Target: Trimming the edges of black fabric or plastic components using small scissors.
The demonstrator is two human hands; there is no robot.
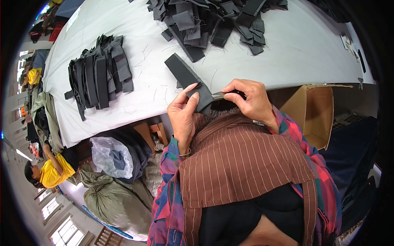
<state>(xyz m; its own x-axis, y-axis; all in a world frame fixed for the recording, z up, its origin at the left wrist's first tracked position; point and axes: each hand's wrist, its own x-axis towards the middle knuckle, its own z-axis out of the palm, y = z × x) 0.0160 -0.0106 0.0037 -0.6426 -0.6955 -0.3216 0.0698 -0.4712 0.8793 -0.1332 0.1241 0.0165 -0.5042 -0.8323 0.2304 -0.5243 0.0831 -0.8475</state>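
Note:
My left hand [184,112] pinches a dark grey fabric strip [182,70] between thumb and fingers at the table's near edge. The strip slants away to the upper left, with its lower end folded or doubled. Closed around small thread snips [218,95], my right hand [251,100] is just right of that end. Their pointed metal blades reach the strip's edge; most of the handle is hidden in my palm. A stack of similar strips [98,74] lies to the left, and a loose heap of dark pieces [197,24] is at the far side.
Loose threads are scattered on the white-covered table [150,78]. Below its edge, a cardboard box [320,110] stands on the right. On the left are a clear plastic bag [111,156] and a large olive sack [117,203]. A person in yellow [57,170] works farther left.

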